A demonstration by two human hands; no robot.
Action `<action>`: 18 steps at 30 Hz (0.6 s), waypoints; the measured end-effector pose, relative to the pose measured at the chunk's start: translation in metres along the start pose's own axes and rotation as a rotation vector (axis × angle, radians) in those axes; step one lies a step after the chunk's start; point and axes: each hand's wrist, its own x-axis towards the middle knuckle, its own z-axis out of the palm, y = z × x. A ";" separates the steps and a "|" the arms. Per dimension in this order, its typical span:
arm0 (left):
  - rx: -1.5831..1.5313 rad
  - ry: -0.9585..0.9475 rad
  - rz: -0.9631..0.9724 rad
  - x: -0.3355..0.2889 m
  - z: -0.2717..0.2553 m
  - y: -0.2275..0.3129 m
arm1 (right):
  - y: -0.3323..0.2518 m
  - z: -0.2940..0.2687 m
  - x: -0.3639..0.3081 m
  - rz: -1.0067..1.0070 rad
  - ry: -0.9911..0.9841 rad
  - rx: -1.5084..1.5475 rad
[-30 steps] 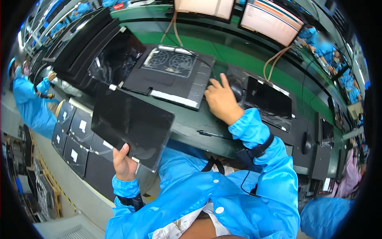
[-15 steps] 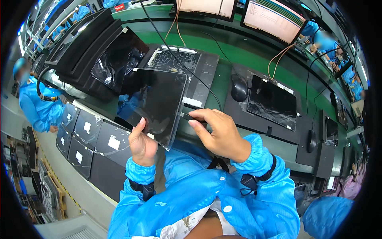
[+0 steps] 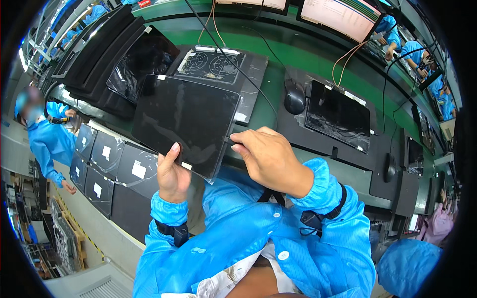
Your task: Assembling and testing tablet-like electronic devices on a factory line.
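A black-screened tablet [image 3: 184,121] with small white tabs at its edges is tilted up in front of me. My left hand [image 3: 172,176] grips its lower edge, thumb over the front and the other fingers mostly hidden behind. At the tablet's right edge, my right hand [image 3: 273,161] pinches a small dark plug [image 3: 229,141]. Thumb and forefinger cover most of the plug; whether it sits in the edge I cannot tell. Behind the tablet lies a dark plate with two printed circular targets [image 3: 210,64].
Another tablet [image 3: 338,116] lies on a black mat to the right, beside a black mouse [image 3: 294,97]. Film-covered dark panels [image 3: 107,151] sit at the left. Black padded holders [image 3: 94,59] stand far left. A cable [image 3: 243,79] hangs across the bench. A co-worker [image 3: 49,134] stands at left.
The tablet has shifted slightly and turned, and the reflection on its screen has faded. My right fingers have come closer to its right edge with the plug. The co-worker's arms have moved.
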 end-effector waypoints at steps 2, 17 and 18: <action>-0.001 -0.023 -0.020 0.001 -0.004 0.000 | 0.009 0.005 -0.002 -0.024 0.031 -0.006; 0.799 -0.606 0.454 -0.041 0.055 -0.038 | 0.018 0.023 -0.042 0.886 0.314 1.806; 0.978 -0.666 0.679 -0.040 0.054 -0.030 | 0.029 0.023 -0.050 0.878 0.399 1.909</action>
